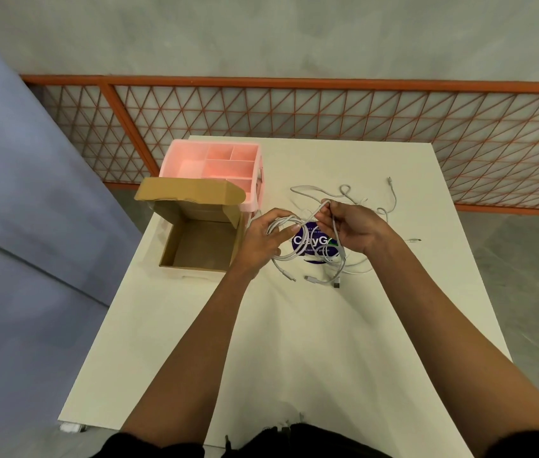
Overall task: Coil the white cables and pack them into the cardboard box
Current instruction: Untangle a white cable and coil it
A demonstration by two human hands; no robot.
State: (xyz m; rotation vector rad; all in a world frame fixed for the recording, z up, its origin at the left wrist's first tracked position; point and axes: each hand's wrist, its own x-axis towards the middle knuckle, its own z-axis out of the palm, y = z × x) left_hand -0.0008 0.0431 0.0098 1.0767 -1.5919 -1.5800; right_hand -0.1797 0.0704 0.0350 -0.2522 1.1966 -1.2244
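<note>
My left hand (263, 241) grips a coil of white cable (286, 224), looped a few turns, just right of the open cardboard box (200, 246). My right hand (352, 229) pinches a strand of the same cable at its raised bend (324, 203). More white cables (360, 200) lie loose and tangled on the white table (294, 325) behind and under my hands, with plug ends (319, 279) near the front. The box is empty, its lid flap up at the back.
A pink plastic organiser (225, 163) with several compartments stands right behind the box. A round purple sticker (311, 241) lies under the cables. An orange mesh railing (294, 110) runs behind the table. The table's left edge is close to the box.
</note>
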